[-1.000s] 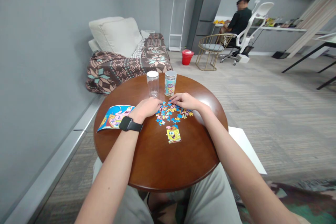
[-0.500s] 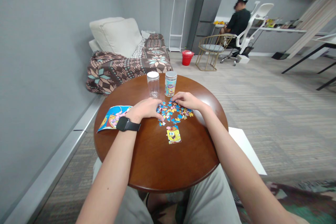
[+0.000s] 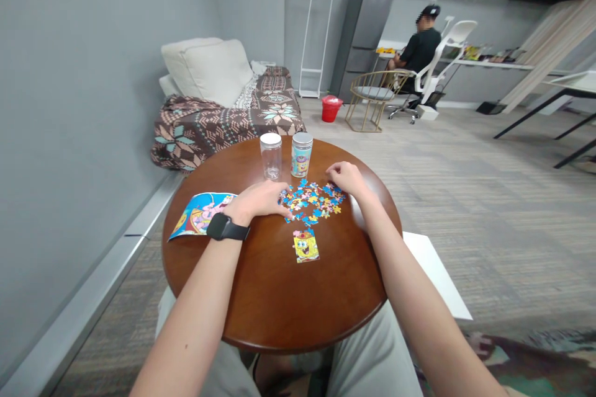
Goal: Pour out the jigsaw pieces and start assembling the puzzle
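A loose heap of blue, yellow and pink jigsaw puzzle pieces [image 3: 311, 201] lies on the round brown table [image 3: 279, 298]. My left hand [image 3: 264, 200], with a black watch on its wrist, rests at the heap's left edge. Its thumb and fingers are apart, around the outermost pieces. At the upper right edge of the heap is my right hand [image 3: 348, 178], its fingers loosely bent and nothing visible in them; the fingertips' undersides are hidden. Nearer to me, a joined section of puzzle [image 3: 306, 246] shows a yellow cartoon face.
Behind the heap stand a clear jar with a white lid [image 3: 271, 156] and a printed jar with a silver lid [image 3: 302, 155]. A curled picture sheet [image 3: 198, 216] lies at the left. Beyond are a draped sofa [image 3: 274, 102], a red bin [image 3: 331, 109] and a seated person [image 3: 421, 46].
My right hand has moved right, from the top of the heap to its upper right edge, and its fingers are more bent. My left hand has stayed almost still. The view has tilted slightly upward.
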`<state>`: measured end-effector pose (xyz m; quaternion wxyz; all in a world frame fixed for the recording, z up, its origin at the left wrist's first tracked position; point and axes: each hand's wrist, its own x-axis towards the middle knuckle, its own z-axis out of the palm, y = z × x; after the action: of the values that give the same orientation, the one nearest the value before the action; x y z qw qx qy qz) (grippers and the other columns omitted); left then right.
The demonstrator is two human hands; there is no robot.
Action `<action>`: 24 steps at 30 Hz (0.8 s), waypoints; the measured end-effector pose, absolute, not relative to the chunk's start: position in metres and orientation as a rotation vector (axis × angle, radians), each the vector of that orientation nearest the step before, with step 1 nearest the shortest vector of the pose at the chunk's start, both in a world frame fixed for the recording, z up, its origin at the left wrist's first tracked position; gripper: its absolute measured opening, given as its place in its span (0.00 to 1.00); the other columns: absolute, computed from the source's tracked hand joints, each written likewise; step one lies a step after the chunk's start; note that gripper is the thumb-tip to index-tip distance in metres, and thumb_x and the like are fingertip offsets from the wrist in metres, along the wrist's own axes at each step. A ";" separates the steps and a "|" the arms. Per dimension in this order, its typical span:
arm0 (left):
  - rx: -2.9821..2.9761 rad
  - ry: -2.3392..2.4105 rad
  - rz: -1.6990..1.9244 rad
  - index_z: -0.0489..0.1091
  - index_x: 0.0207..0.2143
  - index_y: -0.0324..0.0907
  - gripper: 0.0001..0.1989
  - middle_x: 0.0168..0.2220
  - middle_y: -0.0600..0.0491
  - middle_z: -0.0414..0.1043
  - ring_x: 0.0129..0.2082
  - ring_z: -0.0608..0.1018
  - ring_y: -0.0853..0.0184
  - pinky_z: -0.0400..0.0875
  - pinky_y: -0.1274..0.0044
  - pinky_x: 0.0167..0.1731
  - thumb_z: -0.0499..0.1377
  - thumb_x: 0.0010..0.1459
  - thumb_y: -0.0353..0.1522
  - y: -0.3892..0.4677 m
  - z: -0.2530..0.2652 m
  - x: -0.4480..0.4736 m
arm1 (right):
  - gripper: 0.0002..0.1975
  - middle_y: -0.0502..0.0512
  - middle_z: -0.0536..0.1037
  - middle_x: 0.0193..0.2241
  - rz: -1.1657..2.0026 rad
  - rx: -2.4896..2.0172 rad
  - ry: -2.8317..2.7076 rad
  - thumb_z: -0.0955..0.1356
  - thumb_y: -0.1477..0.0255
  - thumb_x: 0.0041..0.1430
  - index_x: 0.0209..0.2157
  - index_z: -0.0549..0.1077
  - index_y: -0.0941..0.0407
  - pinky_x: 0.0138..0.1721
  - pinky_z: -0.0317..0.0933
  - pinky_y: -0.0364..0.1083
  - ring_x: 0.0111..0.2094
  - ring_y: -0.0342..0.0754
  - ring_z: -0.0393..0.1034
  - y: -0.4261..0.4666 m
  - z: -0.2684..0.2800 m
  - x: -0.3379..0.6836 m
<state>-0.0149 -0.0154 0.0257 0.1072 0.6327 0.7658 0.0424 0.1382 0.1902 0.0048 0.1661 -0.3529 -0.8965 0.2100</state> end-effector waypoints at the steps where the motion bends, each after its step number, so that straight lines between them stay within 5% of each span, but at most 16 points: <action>1: 1.858 2.262 0.121 0.70 0.48 0.46 0.29 0.41 0.49 0.78 0.39 0.79 0.59 0.66 0.76 0.32 0.62 0.49 0.52 -0.015 0.025 -0.014 | 0.14 0.60 0.82 0.38 0.593 -1.073 -2.535 0.62 0.76 0.57 0.36 0.80 0.59 0.45 0.66 0.44 0.42 0.52 0.76 0.190 0.005 0.139; 6: 1.863 2.287 0.090 0.70 0.48 0.46 0.25 0.40 0.48 0.78 0.39 0.79 0.58 0.66 0.75 0.33 0.57 0.56 0.51 -0.013 0.025 -0.009 | 0.12 0.64 0.81 0.31 0.543 -1.273 -2.477 0.63 0.73 0.57 0.31 0.79 0.59 0.42 0.67 0.45 0.38 0.53 0.77 0.193 0.005 0.144; 12: 1.925 2.232 0.085 0.68 0.48 0.45 0.35 0.41 0.46 0.78 0.42 0.79 0.53 0.68 0.74 0.35 0.61 0.46 0.58 -0.010 0.024 0.000 | 0.10 0.59 0.80 0.26 0.956 -1.235 -2.403 0.64 0.71 0.56 0.27 0.74 0.59 0.26 0.68 0.41 0.24 0.47 0.75 0.195 0.001 0.141; 20: 1.958 2.266 0.027 0.68 0.45 0.44 0.21 0.40 0.45 0.78 0.40 0.80 0.55 0.69 0.74 0.34 0.54 0.60 0.50 -0.009 0.025 0.003 | 0.09 0.58 0.79 0.24 1.053 -1.107 -2.437 0.64 0.71 0.56 0.25 0.73 0.59 0.22 0.68 0.40 0.22 0.45 0.74 0.194 -0.004 0.136; 24: 2.006 2.271 0.049 0.67 0.46 0.44 0.24 0.40 0.45 0.78 0.41 0.80 0.54 0.69 0.73 0.34 0.54 0.58 0.52 -0.006 0.022 0.006 | 0.09 0.57 0.79 0.23 1.050 -1.103 -2.450 0.65 0.71 0.57 0.25 0.73 0.59 0.20 0.66 0.39 0.20 0.43 0.72 0.192 -0.001 0.136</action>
<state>0.0059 -0.0064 0.0219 0.0556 0.6608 0.7483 0.0163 0.1362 0.1916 -0.0012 0.1278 -0.3792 -0.8423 0.3611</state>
